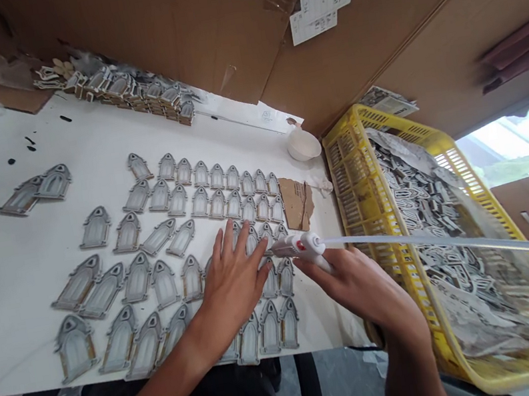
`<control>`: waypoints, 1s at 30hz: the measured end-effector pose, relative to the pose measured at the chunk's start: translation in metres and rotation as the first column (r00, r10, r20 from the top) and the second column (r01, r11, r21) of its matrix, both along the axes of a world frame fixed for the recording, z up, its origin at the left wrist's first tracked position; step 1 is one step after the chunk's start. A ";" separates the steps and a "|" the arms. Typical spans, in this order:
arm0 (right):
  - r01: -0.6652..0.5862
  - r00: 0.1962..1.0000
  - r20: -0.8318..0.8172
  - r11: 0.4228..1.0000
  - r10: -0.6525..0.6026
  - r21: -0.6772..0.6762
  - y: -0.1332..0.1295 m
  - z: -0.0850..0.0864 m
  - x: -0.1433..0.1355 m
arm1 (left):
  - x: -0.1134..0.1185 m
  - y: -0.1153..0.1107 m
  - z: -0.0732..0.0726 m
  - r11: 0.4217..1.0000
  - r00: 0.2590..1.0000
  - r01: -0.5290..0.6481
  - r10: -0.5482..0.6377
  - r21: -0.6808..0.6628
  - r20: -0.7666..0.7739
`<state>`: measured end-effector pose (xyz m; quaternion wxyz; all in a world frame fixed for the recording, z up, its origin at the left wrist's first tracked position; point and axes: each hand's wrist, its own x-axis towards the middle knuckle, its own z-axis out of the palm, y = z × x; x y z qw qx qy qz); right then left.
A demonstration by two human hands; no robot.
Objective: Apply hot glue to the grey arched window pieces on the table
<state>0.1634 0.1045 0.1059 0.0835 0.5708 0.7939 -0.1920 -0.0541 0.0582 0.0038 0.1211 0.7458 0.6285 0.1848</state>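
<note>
My right hand (359,280) is wrapped round the grip of a white glue gun (297,245). A long translucent glue stick (434,238) runs out of the back of the gun towards the right edge. The gun's nozzle points left, close to the fingertips of my left hand (231,271). That hand lies over the rows of small grey arched window-shaped pieces (190,278), its fingers spread and partly hiding several of them. Whether its thumb and forefinger press on a piece is hard to make out. More arched pieces (268,326) lie nearer the front edge.
To the right stands a yellow plastic crate (359,175) full of grey pieces. A white bowl (303,144) and a torn cardboard scrap (296,203) sit at the table's right. Stacked pieces (141,97) line the back by a cardboard wall (166,32). Two arched pieces (34,189) overlap at left.
</note>
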 end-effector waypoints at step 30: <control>0.191 0.962 -0.216 0.977 -0.167 0.096 -0.017 0.018 0.017 | -0.008 -0.006 0.009 1.000 0.998 -0.006 0.006 -0.001 0.062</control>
